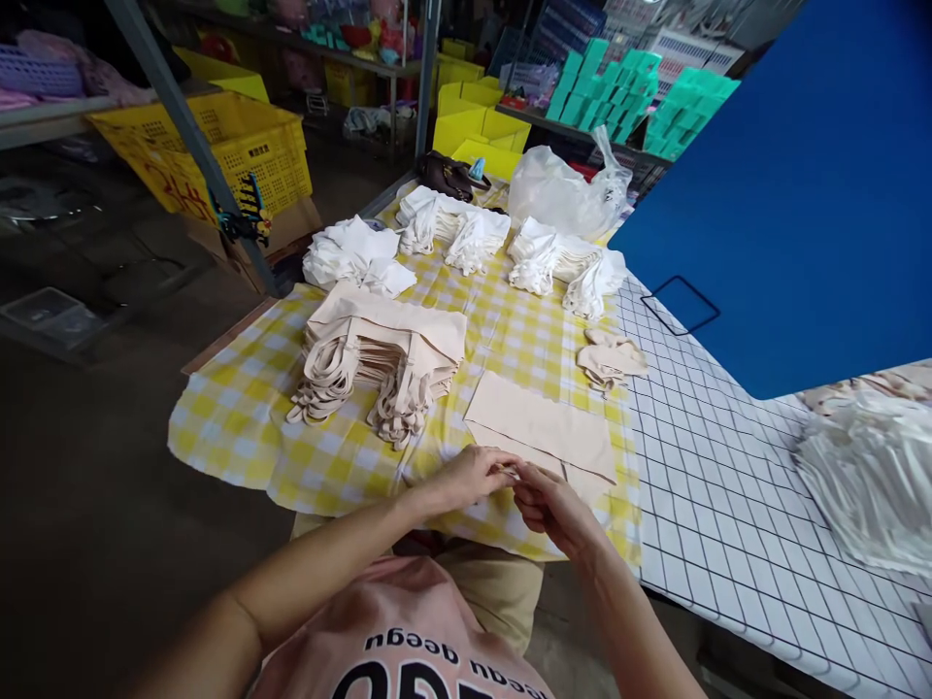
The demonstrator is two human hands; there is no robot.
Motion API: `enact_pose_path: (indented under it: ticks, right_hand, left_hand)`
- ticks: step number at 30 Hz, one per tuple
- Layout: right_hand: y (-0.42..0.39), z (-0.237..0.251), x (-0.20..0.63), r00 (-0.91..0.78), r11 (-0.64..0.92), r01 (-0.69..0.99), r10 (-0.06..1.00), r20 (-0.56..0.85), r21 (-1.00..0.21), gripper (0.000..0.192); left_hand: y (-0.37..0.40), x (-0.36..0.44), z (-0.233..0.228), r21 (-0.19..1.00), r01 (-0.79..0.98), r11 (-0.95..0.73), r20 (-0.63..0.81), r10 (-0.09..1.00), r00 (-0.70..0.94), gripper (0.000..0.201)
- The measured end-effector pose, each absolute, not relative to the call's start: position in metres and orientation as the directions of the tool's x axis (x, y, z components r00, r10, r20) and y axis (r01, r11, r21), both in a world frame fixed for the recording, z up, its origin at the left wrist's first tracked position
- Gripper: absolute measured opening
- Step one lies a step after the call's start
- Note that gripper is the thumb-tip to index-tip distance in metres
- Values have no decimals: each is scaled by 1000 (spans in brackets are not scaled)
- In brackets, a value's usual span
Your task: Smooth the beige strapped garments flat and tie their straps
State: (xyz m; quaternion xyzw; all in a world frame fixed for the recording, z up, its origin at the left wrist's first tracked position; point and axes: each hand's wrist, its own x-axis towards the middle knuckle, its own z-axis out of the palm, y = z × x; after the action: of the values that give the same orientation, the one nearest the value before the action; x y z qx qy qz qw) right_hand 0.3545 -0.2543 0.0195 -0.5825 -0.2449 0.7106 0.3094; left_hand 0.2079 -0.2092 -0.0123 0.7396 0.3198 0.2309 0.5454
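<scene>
Head view: both hands, left hand (473, 474) and right hand (551, 505), pinch the beige cloth bag (543, 423) at the bench's (240, 417) near edge.

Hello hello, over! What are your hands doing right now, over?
Left hand and right hand together, pinching the near edge of the flat beige cloth bag. Stack of beige bags sits left of it. Nothing between hands and bag.

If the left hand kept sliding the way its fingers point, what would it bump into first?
Probably the right hand: the left hand points right, fingertips almost touching it, just before the flat beige cloth.
</scene>
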Motion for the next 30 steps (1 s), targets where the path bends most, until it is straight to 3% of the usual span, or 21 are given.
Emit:
enact_pose_path:
  ticks: [5, 8, 10, 12, 13, 15, 17, 20, 24, 30]
  right_hand:
    - [-247, 23, 358, -52, -681, -124, 731, -680, -722, 39]
    - [-242, 19, 364, 81, -582, 5, 811, -579, -813, 36]
    - [-242, 12, 367, 261, -415, 237, 898, -354, -878, 35]
    - [-245, 3, 369, 339, -225, 534, 940, -37, -815, 33]
    - [-247, -1, 369, 298, -135, 654, 950, 90, -744, 32]
    - [-251, -8, 366, 120, 35, 790, 970, 210, -612, 32]
    - [-254, -14, 361, -48, 153, 830, 978, 204, -537, 33]
    - [-253, -18, 356, -146, 198, 846, 979, 142, -495, 28]
    - [-248, -23, 356, -139, 169, 855, 985, 98, -490, 23]
    - [-249, -25, 356, -87, 111, 809, 994, 70, -577, 18]
  left_hand:
    - [-211, 216, -7, 896, 386, -221, -69, 788, 612, 23]
    - [-209, 217, -9, 935, 355, -26, -199, 789, 581, 29]
    - [-207, 217, -13, 937, 299, 182, -328, 752, 572, 29]
    - [-206, 217, -18, 915, 251, 315, -403, 721, 564, 27]
    - [-205, 217, -20, 911, 231, 342, -412, 715, 565, 27]
    - [-206, 216, -23, 918, 195, 345, -392, 718, 575, 26]
    - [-207, 215, -23, 926, 177, 333, -372, 724, 582, 27]
    - [-209, 214, -19, 932, 177, 315, -358, 732, 580, 28]
    - [-209, 213, -11, 939, 175, 296, -341, 733, 589, 28]
    - [-212, 213, -4, 941, 198, 276, -339, 717, 610, 26]
